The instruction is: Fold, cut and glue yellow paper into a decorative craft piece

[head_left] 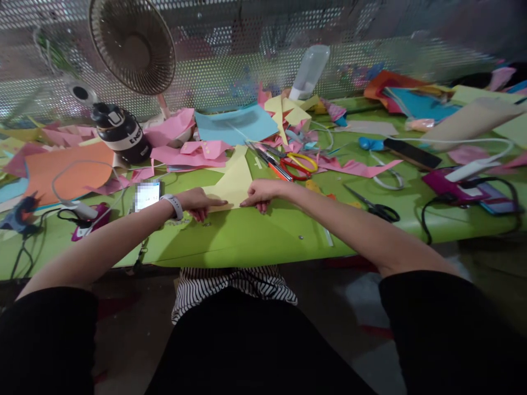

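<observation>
A: Where is the pale yellow sheet of paper?
B: It lies on the bright green table, under the fingers of both hands. Its near edge runs between them, and the rest goes away from the person.

A: What is the bare left hand doing?
B: One finger points out flat along the near edge, toward the other hand. The other fingers bend down. I can't tell if it pinches the paper.

A: And the bare right hand?
B: It is curled up small, with a fingertip down at the paper's near edge. I can't tell if it pinches or just presses. The two hands are near each other, not touching.

A: What is around them?
B: Just past the right hand are yellow and red scissor handles. Black-handled scissors lie to the right of that hand. A phone with a bright screen is beside the left wrist, which wears a white watch. Past both hands is a big light blue paper sheet.
</observation>
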Motion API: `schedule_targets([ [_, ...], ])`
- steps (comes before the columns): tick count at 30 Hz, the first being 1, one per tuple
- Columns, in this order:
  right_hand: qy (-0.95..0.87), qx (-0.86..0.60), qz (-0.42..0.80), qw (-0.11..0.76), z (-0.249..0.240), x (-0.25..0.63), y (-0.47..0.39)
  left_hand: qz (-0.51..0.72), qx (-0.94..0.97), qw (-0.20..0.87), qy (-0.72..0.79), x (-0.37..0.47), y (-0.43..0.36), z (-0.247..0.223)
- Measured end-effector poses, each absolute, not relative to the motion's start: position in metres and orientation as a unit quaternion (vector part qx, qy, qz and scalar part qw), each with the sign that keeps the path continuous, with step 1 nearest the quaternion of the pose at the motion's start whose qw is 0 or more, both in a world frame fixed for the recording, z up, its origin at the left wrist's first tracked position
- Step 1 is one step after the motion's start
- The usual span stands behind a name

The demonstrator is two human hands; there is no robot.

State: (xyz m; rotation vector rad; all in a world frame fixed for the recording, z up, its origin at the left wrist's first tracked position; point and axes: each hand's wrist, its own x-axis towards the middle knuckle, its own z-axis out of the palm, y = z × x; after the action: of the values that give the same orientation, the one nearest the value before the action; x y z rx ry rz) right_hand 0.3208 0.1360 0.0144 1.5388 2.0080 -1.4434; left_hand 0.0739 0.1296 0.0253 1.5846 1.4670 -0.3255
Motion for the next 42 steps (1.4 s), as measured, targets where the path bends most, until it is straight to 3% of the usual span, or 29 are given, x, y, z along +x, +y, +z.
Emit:
schedule_targets([
  [4, 0.678, 0.534, -0.493, 0.114, 0.015, 0.320, 0.135, -0.181, 0.690, 0.408, 0.570, 0.093, 0.131, 0.033],
  [13, 0.676, 0.532, -0.499, 0.104, 0.010, 0.322, 0.136, -0.195, 0.699, 0.423, 0.542, 0.094, 0.136, 0.029],
  [32, 0.684, 0.530, -0.496, 0.074, 0.015, 0.321, 0.132, -0.228, 0.674, 0.358, 0.604, -0.005, 0.123, 0.056],
  [37, 0.686, 0.529, -0.497, 0.055, 0.015, 0.311, 0.135, -0.045, 0.763, 0.246, 0.596, 0.025, 0.120, 0.067],
  [42, 0.716, 0.522, -0.463, -0.003, 0.024, 0.314, 0.131, 0.111, 0.830, 0.157, 0.524, 0.068, 0.105, 0.038],
])
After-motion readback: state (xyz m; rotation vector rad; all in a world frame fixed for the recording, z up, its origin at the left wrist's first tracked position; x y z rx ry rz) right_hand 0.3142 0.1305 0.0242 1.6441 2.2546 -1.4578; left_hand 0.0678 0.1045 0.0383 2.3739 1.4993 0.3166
